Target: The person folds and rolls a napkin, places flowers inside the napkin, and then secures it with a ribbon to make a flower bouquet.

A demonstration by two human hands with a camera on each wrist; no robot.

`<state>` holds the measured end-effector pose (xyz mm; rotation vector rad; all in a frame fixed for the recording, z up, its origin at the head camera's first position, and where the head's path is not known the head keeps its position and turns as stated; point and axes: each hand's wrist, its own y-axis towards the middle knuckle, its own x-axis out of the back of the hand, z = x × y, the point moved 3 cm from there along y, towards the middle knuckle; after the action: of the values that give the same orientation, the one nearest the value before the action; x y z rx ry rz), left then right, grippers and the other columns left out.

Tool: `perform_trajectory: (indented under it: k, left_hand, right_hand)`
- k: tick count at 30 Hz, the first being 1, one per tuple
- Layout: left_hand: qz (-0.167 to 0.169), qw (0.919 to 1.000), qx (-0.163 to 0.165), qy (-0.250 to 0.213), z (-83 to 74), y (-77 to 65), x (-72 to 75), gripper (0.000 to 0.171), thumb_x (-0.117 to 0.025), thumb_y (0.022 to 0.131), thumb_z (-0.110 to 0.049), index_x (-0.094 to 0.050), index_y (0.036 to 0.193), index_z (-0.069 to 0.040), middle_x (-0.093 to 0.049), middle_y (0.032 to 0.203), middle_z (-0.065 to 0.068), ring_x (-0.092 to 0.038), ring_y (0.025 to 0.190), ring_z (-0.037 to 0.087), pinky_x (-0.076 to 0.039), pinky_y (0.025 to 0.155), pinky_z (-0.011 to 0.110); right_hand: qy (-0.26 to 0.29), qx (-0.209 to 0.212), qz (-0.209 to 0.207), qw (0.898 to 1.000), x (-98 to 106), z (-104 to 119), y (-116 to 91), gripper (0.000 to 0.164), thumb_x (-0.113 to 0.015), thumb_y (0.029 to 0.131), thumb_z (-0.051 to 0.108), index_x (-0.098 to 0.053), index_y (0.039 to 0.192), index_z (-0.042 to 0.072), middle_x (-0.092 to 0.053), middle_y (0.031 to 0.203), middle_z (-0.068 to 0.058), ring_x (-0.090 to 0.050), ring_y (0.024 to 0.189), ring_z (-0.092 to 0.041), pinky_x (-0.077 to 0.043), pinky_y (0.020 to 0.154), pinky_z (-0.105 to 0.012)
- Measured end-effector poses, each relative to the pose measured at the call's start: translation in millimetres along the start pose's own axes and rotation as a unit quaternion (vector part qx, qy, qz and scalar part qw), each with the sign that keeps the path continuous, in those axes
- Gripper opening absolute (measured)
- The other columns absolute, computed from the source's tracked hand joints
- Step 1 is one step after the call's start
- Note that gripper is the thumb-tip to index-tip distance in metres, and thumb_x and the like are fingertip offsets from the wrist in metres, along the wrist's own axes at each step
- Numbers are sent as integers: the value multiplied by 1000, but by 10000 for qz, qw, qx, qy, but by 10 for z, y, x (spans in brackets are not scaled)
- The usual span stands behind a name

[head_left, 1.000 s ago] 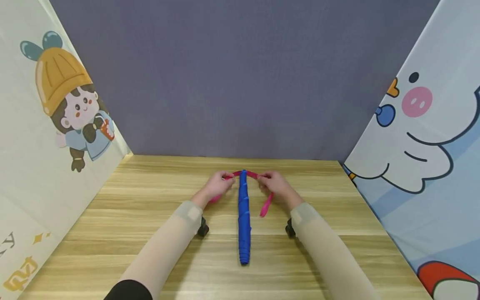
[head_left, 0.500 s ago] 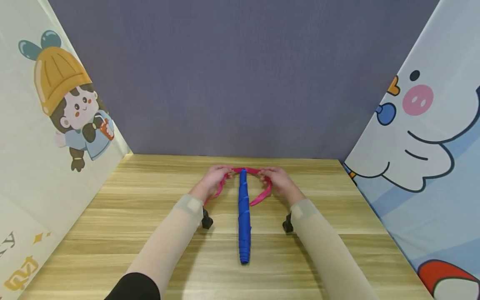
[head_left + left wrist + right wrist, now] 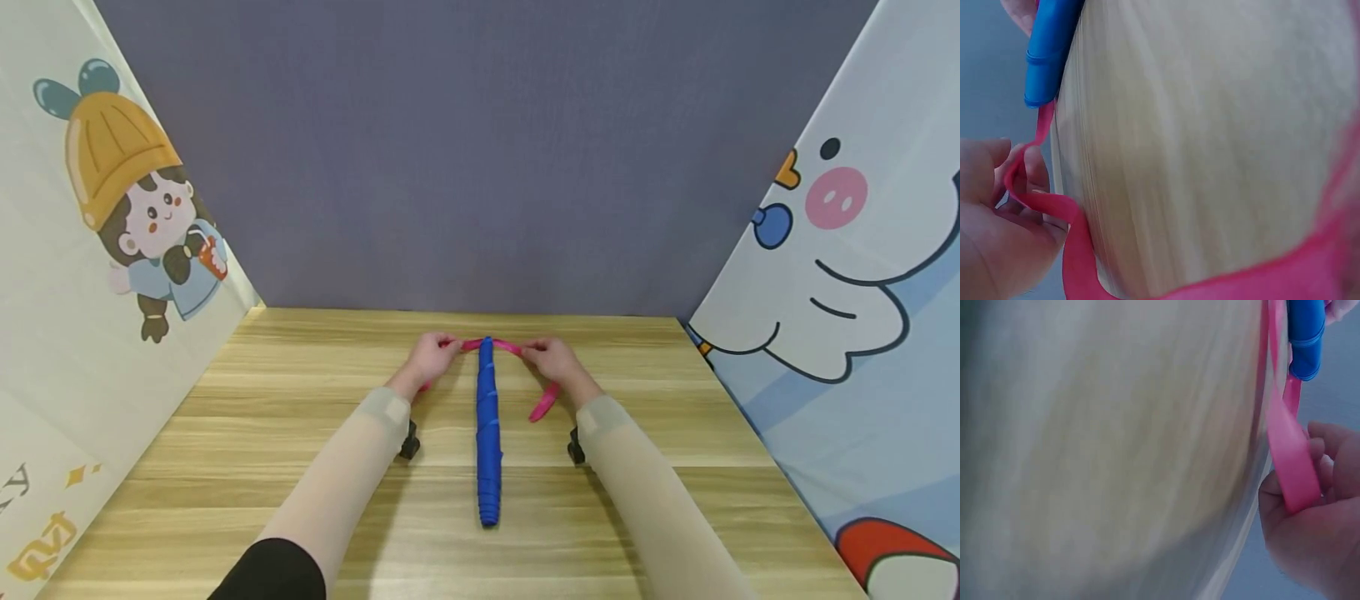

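Note:
A long blue roll, wrapped tight like a folded umbrella [image 3: 488, 442], lies on the table with its narrow end pointing away from me. A pink ribbon [image 3: 507, 346] passes under or around that far end; exactly how is hidden. On the left side my left hand [image 3: 432, 357] pinches the ribbon between thumb and fingers, and in the left wrist view its slack loops down past the palm. My right hand [image 3: 553, 360] pinches the other side, with the loose tail hanging below the hand. Both hands stay apart from the blue roll.
The wood-grain table [image 3: 300, 467] ends at a grey back panel [image 3: 480, 167]. Printed cloth walls stand at left [image 3: 45, 292] and right [image 3: 885, 317]. A black wrist camera [image 3: 409, 442] sits under the left wrist, another [image 3: 576, 447] under the right.
Both hands shifted slightly away from me, then settled back a little, adjusting their hold on the ribbon. The right tail swung inward towards the blue roll, then outward again. The roll stayed put.

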<state>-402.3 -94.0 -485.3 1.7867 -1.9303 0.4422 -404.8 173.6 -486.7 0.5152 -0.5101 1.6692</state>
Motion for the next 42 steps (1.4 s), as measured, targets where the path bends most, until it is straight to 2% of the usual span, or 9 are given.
perform_trajectory:
  k: [3, 10, 15, 21, 25, 30, 34, 40, 42]
  left_hand:
    - [-37, 9999, 3, 133, 16, 6, 27, 30, -62, 112, -15, -77, 126, 6, -78, 119, 21, -67, 109, 30, -55, 102, 43]
    - [-22, 9988, -66, 479, 10, 0, 72, 29, -58, 110, -7, -76, 128, 6, -78, 117, 22, -65, 102, 30, -53, 95, 39]
    - [182, 9964, -119, 815, 26, 18, 81, 28, -57, 111, -7, -78, 127, 2, -79, 122, 20, -66, 107, 30, -53, 100, 43]
    - [518, 9912, -2, 1218, 71, 29, 81, 30, -56, 113, -9, -78, 134, -3, -76, 135, 18, -64, 105, 29, -52, 98, 43]
    - [620, 9877, -35, 1432, 73, 23, 79, 32, -56, 113, -9, -77, 137, -5, -73, 142, 17, -66, 113, 30, -53, 106, 46]
    - [719, 9841, -190, 1611, 28, 9, 71, 33, -54, 114, -10, -75, 138, -5, -71, 147, 17, -65, 129, 33, -50, 118, 51]
    - [761, 9832, -243, 1644, -14, -12, 70, 35, -51, 114, -9, -74, 140, -4, -70, 148, 18, -64, 136, 35, -49, 120, 51]
    - [780, 9828, -204, 1664, -28, -1, 58, 40, -46, 114, -11, -72, 144, -5, -72, 141, 17, -65, 112, 33, -52, 106, 48]
    - [782, 9832, -156, 1643, -22, 7, 54, 41, -45, 114, -11, -71, 145, -6, -72, 141, 16, -64, 110, 33, -51, 104, 47]
  right_hand:
    - [-262, 74, 4, 9996, 7, -5, 14, 32, -61, 114, 23, -76, 136, 5, -73, 139, -20, -62, 132, -36, -49, 116, -52]
    - [-773, 257, 75, 9966, 27, 16, 33, 31, -61, 113, 22, -77, 136, 8, -73, 140, -19, -62, 129, -35, -50, 114, -53]
    - [-1426, 545, 259, 9879, 13, 36, 48, 31, -62, 112, 20, -78, 137, 12, -73, 143, -18, -64, 118, -33, -52, 108, -51]
    - [-1914, 626, 343, 9789, -8, 42, 61, 32, -62, 112, 19, -77, 140, 15, -71, 146, -18, -66, 126, -33, -52, 114, -52]
    - [-2190, 558, 356, 9735, -3, 36, 71, 34, -60, 113, 20, -74, 144, 14, -68, 150, -19, -66, 125, -35, -51, 115, -54]
    - [-2315, 438, 360, 9712, 39, 47, 63, 37, -55, 115, 21, -72, 147, 13, -64, 156, -19, -60, 143, -41, -46, 123, -57]
    - [-2210, 323, 375, 9740, 82, 42, 63, 39, -51, 115, 21, -71, 147, 13, -61, 159, -19, -52, 152, -45, -40, 127, -59]
    - [-2032, 209, 331, 9784, 135, 8, 70, 42, -46, 115, 19, -69, 149, 12, -59, 161, -20, -49, 154, -46, -37, 129, -60]
    - [-2054, 232, 289, 9780, 145, -4, 74, 40, -48, 115, 18, -70, 148, 12, -60, 160, -20, -50, 153, -46, -38, 129, -59]
